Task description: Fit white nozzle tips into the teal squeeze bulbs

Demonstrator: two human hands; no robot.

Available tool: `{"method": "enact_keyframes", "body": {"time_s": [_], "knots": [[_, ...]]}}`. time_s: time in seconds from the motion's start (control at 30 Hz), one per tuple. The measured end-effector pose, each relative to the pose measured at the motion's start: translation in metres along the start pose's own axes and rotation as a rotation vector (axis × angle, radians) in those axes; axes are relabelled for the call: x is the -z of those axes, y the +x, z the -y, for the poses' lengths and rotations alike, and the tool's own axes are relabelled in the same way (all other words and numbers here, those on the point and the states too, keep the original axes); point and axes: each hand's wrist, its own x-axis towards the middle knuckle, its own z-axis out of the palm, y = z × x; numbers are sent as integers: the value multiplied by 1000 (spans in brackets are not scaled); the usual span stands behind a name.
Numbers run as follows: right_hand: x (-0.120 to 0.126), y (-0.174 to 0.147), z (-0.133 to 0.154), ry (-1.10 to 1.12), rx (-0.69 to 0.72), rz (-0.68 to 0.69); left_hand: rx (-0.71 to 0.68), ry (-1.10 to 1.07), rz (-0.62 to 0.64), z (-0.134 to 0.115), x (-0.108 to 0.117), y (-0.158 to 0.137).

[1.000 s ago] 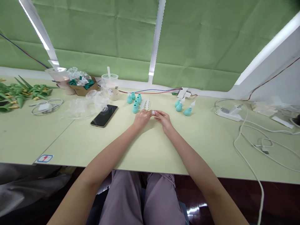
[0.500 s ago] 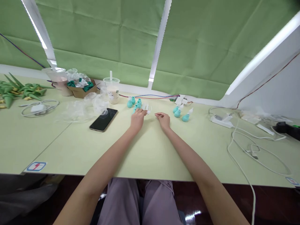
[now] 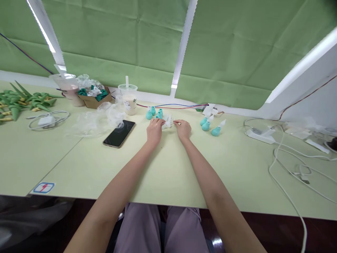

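Observation:
My left hand lies on the table with its fingers stretched over a teal rubber bulb, of which only a sliver shows. More teal bulbs stand just beyond it. My right hand has its thumb and forefinger pinched on a small clear tip at the right edge of a little pile of clear plastic tips. The pile sits between both hands. To the right lie three teal bulbs with white tips fitted.
A black phone lies left of my hands, beside crumpled clear bags. Behind are a drink cup with a straw and a cardboard box. White cables and a power strip cover the right side. Green cones lie far left.
Both hands parted and reached forward: the left went to the teal bulbs, the right to the pile of clear tips. The camera view shifted slightly.

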Motion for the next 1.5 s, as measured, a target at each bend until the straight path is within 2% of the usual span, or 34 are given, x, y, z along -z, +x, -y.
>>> {"method": "enact_keyframes", "body": {"time_s": [0.3, 0.57, 0.8, 1.03, 1.5], "knots": [[3, 1, 4, -91, -32, 100, 28, -11, -27, 0, 1, -1], [2, 2, 6, -166, 48, 176, 19, -1, -28, 0, 0, 0], [2, 1, 6, -202, 54, 153, 2, 11, -27, 1, 0, 0], [0, 2, 3, -241, 123, 122, 1, 27, -8, 0, 1, 0], [0, 0, 4, -253, 107, 75, -21, 66, 7, 2, 0, 0]]}}
